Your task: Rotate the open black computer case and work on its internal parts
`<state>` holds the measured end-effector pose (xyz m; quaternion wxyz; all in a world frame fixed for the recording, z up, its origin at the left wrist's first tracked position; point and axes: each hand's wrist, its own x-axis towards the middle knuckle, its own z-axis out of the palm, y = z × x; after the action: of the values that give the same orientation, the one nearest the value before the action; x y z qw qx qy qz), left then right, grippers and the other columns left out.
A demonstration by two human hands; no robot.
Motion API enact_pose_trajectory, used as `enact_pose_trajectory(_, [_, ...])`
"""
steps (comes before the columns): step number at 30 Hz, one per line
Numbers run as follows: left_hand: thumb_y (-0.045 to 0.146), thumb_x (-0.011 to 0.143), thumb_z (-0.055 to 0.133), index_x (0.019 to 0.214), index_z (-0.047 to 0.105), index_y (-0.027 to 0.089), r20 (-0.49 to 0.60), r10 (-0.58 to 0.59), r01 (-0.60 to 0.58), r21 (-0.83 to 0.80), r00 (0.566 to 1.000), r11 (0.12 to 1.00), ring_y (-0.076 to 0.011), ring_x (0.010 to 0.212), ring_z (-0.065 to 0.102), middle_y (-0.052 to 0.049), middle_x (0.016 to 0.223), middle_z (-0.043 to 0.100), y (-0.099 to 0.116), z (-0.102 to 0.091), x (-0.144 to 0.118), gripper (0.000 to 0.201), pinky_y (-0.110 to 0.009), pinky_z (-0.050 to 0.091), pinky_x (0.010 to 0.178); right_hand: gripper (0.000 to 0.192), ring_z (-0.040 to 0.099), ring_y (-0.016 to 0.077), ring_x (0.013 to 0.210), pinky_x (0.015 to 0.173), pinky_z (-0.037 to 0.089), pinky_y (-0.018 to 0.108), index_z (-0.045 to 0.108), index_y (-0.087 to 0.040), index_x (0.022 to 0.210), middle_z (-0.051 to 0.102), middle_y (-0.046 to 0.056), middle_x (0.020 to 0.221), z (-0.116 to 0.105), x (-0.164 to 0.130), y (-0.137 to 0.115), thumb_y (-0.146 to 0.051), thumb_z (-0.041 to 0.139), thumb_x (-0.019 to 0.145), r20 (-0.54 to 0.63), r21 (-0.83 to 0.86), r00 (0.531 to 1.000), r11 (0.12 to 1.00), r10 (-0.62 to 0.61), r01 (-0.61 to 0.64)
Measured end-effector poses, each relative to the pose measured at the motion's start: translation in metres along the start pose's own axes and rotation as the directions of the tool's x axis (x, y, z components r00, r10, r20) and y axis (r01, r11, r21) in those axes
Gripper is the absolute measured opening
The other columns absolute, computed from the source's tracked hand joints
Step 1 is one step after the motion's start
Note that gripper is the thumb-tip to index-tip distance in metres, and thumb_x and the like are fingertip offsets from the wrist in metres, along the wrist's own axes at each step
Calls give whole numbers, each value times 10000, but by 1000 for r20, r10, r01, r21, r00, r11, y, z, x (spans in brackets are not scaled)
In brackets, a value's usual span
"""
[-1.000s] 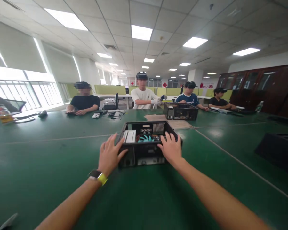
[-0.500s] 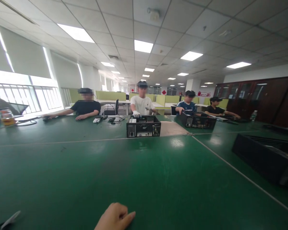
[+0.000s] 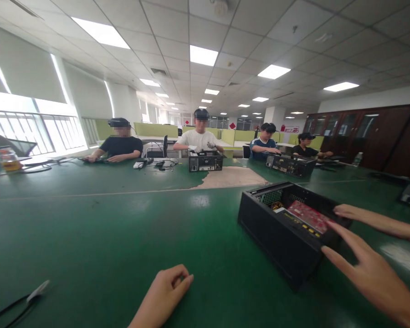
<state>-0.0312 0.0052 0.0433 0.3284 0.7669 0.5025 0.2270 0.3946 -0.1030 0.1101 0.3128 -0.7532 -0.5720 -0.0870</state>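
Note:
My left hand [image 3: 162, 294] rests low on the green table, fingers loosely curled, with nothing seen in them. At the right, my right hand [image 3: 365, 264] grips the near right end of an open black computer case [image 3: 276, 237], fingers over the rim and thumb at the corner. Inside the case lie a red circuit board [image 3: 309, 216] and a black part with yellow marks. Another person's hand [image 3: 345, 212] reaches in from the right and touches the far side of the same end.
The green table [image 3: 123, 228] has a bare patch [image 3: 230, 177]. Across it, people sit beside two more computer cases [image 3: 205, 162]. A black cable [image 3: 13, 305] lies at lower left; a jar [image 3: 8, 159] stands at the far left. Adapters and cables [image 3: 157, 164] lie at the back.
The black computer case has come leftward from the right edge, turned somewhat. My right hand and the other person's hand have come into view on it. My left hand remains curled.

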Motion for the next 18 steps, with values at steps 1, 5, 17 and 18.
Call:
enact_pose_trajectory(1, [530, 852, 435, 727, 582, 173, -18, 0, -1, -10, 1000, 1000, -124, 571, 321, 54, 575, 334, -2, -4, -1, 406, -242, 266, 555, 774, 418, 342, 1299, 1095, 351, 524, 423, -179, 1389, 458, 126, 1416, 6, 20, -5, -680, 425, 799, 99, -13, 995, 999, -33, 34])
enact_pose_trajectory(5, [539, 872, 428, 721, 585, 182, -135, 17, -24, -46, 991, 999, -124, 575, 345, 44, 583, 371, -5, -26, -9, 418, -239, 288, 555, 736, 525, 326, 1191, 1033, 409, 498, 525, -185, 1319, 594, 121, 1273, 31, 39, -55, -712, 355, 833, 374, -114, 923, 984, -84, 136])
enact_pose_trajectory(17, [345, 869, 478, 848, 701, 142, 153, 373, -392, 548, 915, 739, -137, 661, 576, -43, 728, 656, 178, -81, 90, 302, -257, 429, 638, 340, 676, 190, 789, 667, 493, 261, 644, -281, 1164, 729, 27, 916, 48, 15, -186, -385, 461, 897, 678, 392, 392, 757, -621, 522])
enact_pose_trajectory(18, [312, 841, 508, 856, 711, 137, 247, 306, -393, 617, 919, 682, -162, 692, 606, -72, 761, 674, 186, -69, 98, 268, -274, 449, 651, 317, 671, 200, 815, 694, 486, 277, 681, -272, 1093, 726, 31, 914, 51, 34, -189, -405, 481, 887, 729, 334, 355, 757, -585, 561])
